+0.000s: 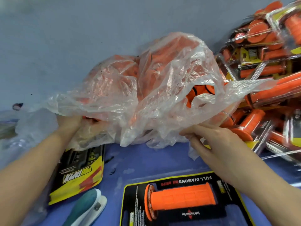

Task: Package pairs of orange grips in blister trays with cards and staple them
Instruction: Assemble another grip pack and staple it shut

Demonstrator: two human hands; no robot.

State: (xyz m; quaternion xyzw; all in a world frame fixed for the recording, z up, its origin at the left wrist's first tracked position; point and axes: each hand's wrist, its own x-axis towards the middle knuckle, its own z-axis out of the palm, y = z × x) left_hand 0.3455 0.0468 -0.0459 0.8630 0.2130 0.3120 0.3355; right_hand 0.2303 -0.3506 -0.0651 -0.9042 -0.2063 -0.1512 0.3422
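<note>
Our right hand (211,141) pinches the plastic bag (162,75); our left hand (70,122) reaches inside, grasp hidden; tugging could spill orange grips (200,91).

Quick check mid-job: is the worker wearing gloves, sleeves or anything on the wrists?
No. Left hand and right hand are ungloved; both forearms show no sleeves, watch or bands. The plastic bag hides the left fingers, so rings there are unknown.

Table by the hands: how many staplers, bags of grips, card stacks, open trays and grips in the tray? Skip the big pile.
Stapler: 1
Bag of orange grips: 1
Card stack: 1
Open tray: 1
Grip in that tray: 1
Total: 5
</note>
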